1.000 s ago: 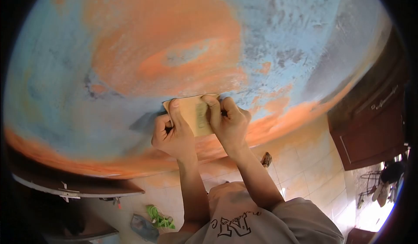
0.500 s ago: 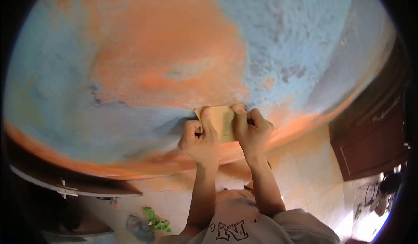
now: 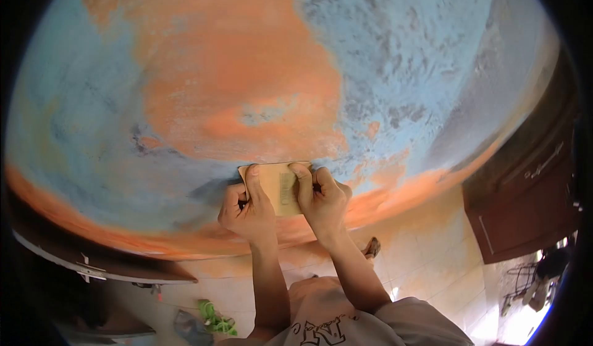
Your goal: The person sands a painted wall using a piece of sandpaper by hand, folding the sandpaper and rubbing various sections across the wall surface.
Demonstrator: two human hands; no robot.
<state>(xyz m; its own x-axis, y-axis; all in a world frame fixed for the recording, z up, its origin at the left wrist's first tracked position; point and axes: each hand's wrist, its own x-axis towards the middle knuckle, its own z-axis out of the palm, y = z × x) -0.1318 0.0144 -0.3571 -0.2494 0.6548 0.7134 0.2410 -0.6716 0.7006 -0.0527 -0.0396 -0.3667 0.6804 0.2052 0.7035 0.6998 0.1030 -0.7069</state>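
Note:
A tan sheet of sandpaper with faint print on its back lies against a broad surface mottled orange and blue. My left hand grips the sheet's left side, thumb on top and fingers curled at the edge. On its right side, my right hand pinches it the same way. Both thumbs press near the sheet's far edge. The sheet's underside is hidden.
An orange rim edges the surface toward me. Beyond it lie a tiled floor, a dark red-brown cabinet at right, and a green plant-like item beside a grey bag at lower left. A foot shows behind my right forearm.
Both hands and the sandpaper have shifted left and slightly toward me across the surface. The grip on the sheet is unchanged.

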